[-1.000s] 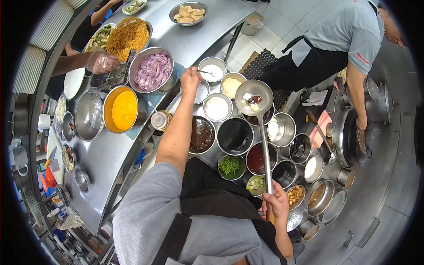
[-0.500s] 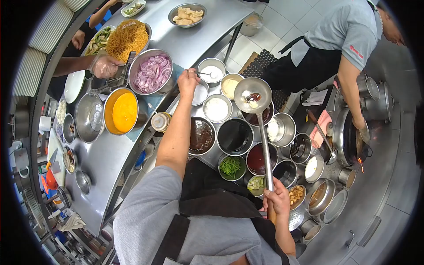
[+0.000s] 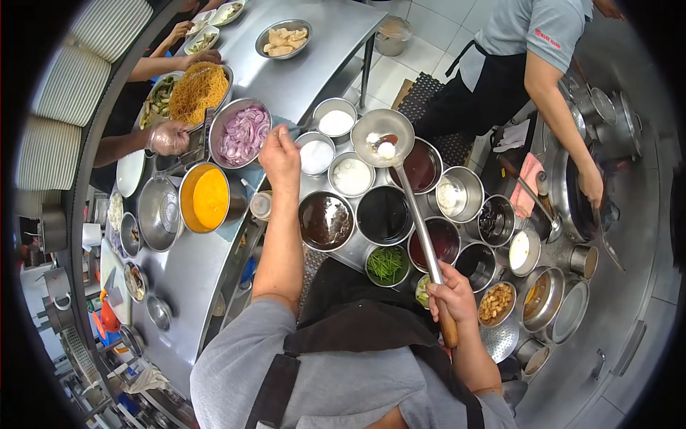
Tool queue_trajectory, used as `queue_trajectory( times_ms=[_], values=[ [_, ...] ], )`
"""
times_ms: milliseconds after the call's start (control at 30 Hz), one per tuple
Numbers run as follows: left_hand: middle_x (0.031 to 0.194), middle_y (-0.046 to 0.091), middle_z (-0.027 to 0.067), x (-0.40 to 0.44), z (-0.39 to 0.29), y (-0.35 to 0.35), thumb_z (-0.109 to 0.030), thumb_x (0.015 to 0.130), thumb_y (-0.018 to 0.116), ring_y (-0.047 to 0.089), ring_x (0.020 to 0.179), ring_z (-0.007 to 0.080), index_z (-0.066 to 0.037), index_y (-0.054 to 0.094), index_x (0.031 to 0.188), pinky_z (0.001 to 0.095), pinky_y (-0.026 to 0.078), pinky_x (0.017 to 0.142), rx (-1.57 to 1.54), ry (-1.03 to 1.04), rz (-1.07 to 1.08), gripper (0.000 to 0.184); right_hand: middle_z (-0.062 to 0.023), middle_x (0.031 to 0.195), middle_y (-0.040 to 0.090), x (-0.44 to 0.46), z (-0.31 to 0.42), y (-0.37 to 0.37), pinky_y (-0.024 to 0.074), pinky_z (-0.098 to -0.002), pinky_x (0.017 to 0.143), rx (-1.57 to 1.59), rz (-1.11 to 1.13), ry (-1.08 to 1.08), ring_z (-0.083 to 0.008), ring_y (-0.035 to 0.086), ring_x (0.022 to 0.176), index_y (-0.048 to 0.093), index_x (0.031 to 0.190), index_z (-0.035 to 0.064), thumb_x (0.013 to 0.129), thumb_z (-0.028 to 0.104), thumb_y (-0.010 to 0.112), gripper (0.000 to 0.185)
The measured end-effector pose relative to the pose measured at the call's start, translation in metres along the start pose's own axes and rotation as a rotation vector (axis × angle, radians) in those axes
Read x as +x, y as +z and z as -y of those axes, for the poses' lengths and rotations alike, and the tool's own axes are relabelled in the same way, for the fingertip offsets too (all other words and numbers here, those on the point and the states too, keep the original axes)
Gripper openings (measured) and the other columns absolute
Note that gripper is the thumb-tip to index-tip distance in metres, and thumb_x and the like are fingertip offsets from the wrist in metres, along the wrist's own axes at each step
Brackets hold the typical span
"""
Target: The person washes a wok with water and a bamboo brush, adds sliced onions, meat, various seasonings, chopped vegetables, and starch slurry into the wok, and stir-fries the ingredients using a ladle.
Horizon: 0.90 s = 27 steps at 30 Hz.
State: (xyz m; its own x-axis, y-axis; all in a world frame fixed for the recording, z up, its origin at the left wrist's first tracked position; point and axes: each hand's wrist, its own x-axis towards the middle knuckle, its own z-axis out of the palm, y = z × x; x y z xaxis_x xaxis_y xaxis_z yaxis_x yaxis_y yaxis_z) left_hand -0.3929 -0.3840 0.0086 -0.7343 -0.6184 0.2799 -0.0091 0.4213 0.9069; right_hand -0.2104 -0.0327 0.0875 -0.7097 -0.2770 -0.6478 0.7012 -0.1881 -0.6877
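Observation:
My right hand (image 3: pixel 453 292) grips the wooden end of a long-handled metal ladle (image 3: pixel 418 214). The ladle's bowl, holding a little dark red sauce and a white heap, hovers over the pots, beside a pot of dark red sauce (image 3: pixel 421 166). My left hand (image 3: pixel 280 159) is closed near the bowl of sliced purple onions (image 3: pixel 241 136), with a small spoon, mostly hidden, in its fingers. To its right stand containers of white powder (image 3: pixel 315 154), more white powder (image 3: pixel 336 121) and a white seasoning (image 3: pixel 351 176).
Pots of brown sauce (image 3: pixel 326 222), black liquid (image 3: pixel 386 214) and chopped greens (image 3: pixel 386 265) crowd before me. A yellow-filled pot (image 3: pixel 209 199) stands left. A gloved hand (image 3: pixel 170 137) is near fried noodles (image 3: pixel 200 93). At right, a co-worker (image 3: pixel 536 64) reaches to a wok (image 3: pixel 572 200).
My left hand has drawn back leftward from the white powder containers. The ladle has shifted slightly left, and its white heap looks larger. The co-worker's hand has moved and now holds a utensil.

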Motion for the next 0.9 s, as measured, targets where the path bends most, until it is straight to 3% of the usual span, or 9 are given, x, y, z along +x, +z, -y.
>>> queue_trajectory(
  times_ms=[67, 133, 200, 333, 500, 600, 667, 800, 900],
  values=[
    [0.071, 0.063, 0.0202, 0.0, 0.022, -0.002, -0.012, 0.087, 0.052, 0.063, 0.067, 0.0333, 0.003, 0.063, 0.091, 0.0408, 0.049, 0.062, 0.474, 0.344, -0.019, 0.019, -0.0075, 0.072, 0.055, -0.012, -0.001, -0.001, 0.0424, -0.0261, 0.034, 0.066, 0.0, 0.02, -0.0148, 0.052, 0.043, 0.037, 0.132, 0.0008, 0.079, 0.002, 0.057, 0.056],
    [0.075, 0.062, 0.0242, -0.006, 0.064, 0.006, -0.01, 0.084, 0.052, 0.06, 0.074, 0.0426, 0.004, 0.062, 0.086, 0.0451, 0.048, 0.07, 0.561, 0.213, 0.129, 0.018, -0.0075, 0.073, 0.054, -0.027, -0.005, -0.006, 0.042, -0.0261, 0.034, 0.093, -0.018, 0.017, -0.0149, 0.052, 0.042, 0.037, 0.132, 0.0006, 0.079, 0.002, 0.058, 0.056],
    [0.072, 0.062, 0.022, -0.008, 0.12, 0.021, -0.012, 0.084, 0.055, 0.063, 0.067, 0.0346, 0.005, 0.059, 0.084, 0.0424, 0.049, 0.061, 0.504, -0.026, 0.203, 0.017, -0.0075, 0.073, 0.054, -0.053, -0.013, -0.014, 0.0416, -0.026, 0.034, 0.147, -0.083, 0.001, -0.015, 0.052, 0.042, 0.038, 0.131, 0.0003, 0.079, 0.002, 0.058, 0.056],
    [0.059, 0.056, 0.0071, -0.045, 0.07, 0.024, -0.017, 0.086, 0.056, 0.053, 0.046, 0.0135, -0.001, 0.054, 0.087, 0.0261, 0.038, 0.035, -0.479, -0.868, 0.088, 0.015, -0.0078, 0.073, 0.054, -0.11, -0.033, -0.028, 0.041, -0.0254, 0.035, 0.297, -0.155, -0.054, -0.0145, 0.052, 0.043, 0.038, 0.131, -0.0006, 0.079, 0.002, 0.059, 0.056],
    [0.058, 0.052, 0.0021, -0.153, -0.049, 0.08, -0.033, 0.086, 0.058, 0.054, 0.048, 0.011, -0.004, 0.063, 0.096, 0.0212, 0.037, 0.039, -0.064, -0.499, 0.784, 0.031, -0.0075, 0.073, 0.053, -0.177, -0.064, -0.036, 0.0423, -0.0242, 0.038, 0.365, -0.368, -0.214, -0.0143, 0.051, 0.043, 0.038, 0.131, -0.0013, 0.079, 0.0, 0.056, 0.055],
    [0.062, 0.063, 0.0148, -0.201, -0.105, 0.166, -0.052, 0.078, 0.06, 0.063, 0.055, 0.0227, 0.003, 0.067, 0.081, 0.0343, 0.051, 0.062, 0.263, -0.011, 1.185, 0.056, -0.0082, 0.072, 0.054, -0.203, -0.084, -0.044, 0.0416, -0.0242, 0.038, 0.39, -0.499, -0.301, -0.0139, 0.051, 0.042, 0.037, 0.132, -0.0016, 0.08, -0.001, 0.055, 0.055],
    [0.059, 0.063, 0.0153, -0.233, -0.106, 0.231, -0.05, 0.079, 0.059, 0.065, 0.059, 0.0247, 0.005, 0.066, 0.08, 0.0348, 0.052, 0.066, 0.492, 0.236, 1.362, 0.056, -0.0088, 0.071, 0.055, -0.217, -0.095, -0.049, 0.0414, -0.0245, 0.037, 0.386, -0.579, -0.344, -0.0139, 0.051, 0.042, 0.036, 0.132, -0.002, 0.08, 0.0, 0.055, 0.055],
    [0.065, 0.066, 0.0163, -0.268, -0.115, 0.282, -0.019, 0.078, 0.05, 0.067, 0.062, 0.0236, 0.004, 0.066, 0.076, 0.0343, 0.053, 0.072, 0.694, 0.389, 1.492, 0.028, -0.0057, 0.069, 0.052, -0.232, -0.131, -0.066, 0.0408, -0.0256, 0.033, 0.37, -0.646, -0.384, -0.0142, 0.049, 0.038, 0.035, 0.132, -0.0031, 0.077, 0.003, 0.057, 0.059],
    [0.071, 0.066, 0.0213, -0.279, -0.117, 0.29, -0.017, 0.077, 0.049, 0.067, 0.068, 0.0292, 0.005, 0.066, 0.077, 0.0382, 0.053, 0.075, 0.7, 0.396, 1.445, 0.028, -0.0059, 0.07, 0.053, -0.236, -0.148, -0.071, 0.0415, -0.0265, 0.033, 0.451, -0.646, -0.408, -0.0148, 0.05, 0.038, 0.036, 0.131, -0.0032, 0.078, 0.001, 0.056, 0.056]
  ],
)
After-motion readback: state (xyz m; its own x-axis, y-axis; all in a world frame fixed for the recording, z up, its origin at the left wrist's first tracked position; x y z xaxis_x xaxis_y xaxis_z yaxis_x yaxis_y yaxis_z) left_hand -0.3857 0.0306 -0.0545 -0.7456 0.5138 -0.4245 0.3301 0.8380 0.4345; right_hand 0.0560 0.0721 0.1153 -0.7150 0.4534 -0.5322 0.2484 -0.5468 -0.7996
